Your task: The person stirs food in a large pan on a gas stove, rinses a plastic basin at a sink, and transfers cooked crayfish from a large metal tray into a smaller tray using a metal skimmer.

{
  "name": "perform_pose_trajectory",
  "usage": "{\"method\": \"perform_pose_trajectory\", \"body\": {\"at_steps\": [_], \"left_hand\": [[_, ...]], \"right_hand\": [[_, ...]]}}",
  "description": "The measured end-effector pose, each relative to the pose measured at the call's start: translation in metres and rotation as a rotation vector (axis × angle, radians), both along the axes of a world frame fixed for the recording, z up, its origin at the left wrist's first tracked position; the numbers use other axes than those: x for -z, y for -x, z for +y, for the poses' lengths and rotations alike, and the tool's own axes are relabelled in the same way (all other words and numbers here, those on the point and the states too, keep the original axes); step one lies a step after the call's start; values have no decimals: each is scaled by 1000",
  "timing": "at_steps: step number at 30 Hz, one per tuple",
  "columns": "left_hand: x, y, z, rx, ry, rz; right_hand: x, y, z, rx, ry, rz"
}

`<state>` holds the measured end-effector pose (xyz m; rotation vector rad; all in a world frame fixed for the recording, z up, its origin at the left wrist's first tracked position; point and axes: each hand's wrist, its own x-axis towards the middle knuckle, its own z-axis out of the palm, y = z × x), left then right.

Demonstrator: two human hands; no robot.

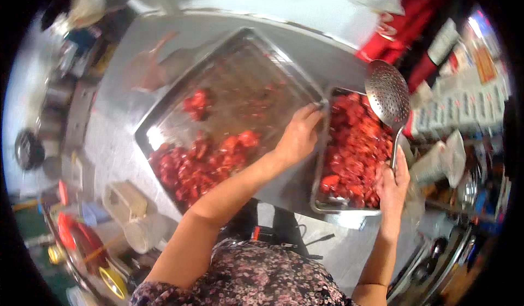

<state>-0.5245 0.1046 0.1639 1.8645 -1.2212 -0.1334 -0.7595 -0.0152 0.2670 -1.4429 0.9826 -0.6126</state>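
My right hand (pixel 393 179) is closed round the handle of a perforated metal skimmer (pixel 387 92). Its round bowl is raised over the far right side of a small deep metal pan (pixel 315 197), which is full of glossy red food pieces (pixel 353 153). On the left lies a large shallow metal tray (pixel 185 90), turned cornerwise. My left hand (pixel 300 134) grips the rim of that tray at its right corner, beside the pan. More red pieces (pixel 204 161) are heaped in the tray's near left part, with a small clump (pixel 197 104) farther back and thin red liquid across its bottom.
Both vessels rest on a metal table (pixel 114 115). A pale plastic container (pixel 125 199) and a clear jug (pixel 147 232) stand at the near left. Red packaging (pixel 401 25) and a printed carton (pixel 461 107) crowd the right side. A cable (pixel 319 239) lies near my body.
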Motion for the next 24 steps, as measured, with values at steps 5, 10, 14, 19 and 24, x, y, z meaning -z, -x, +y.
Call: {"method": "perform_pose_trajectory", "body": {"at_steps": [5,10,14,19,24], "left_hand": [[12,-106,128,-435,-38,-255],[2,-193,178,-643,-461,-244],[12,-200,188,-454,-632,-161],[25,-192,231,-424,-638,-67],[21,-165,260,-229,-653,165]], "right_hand": [[-19,-106,54,-437,-403,49],[18,-181,96,-644,-166,264],[18,-172,102,-631,-167,364],[0,-142,108,-595,-391,459],[6,-134,126,-588,-667,419]]}}
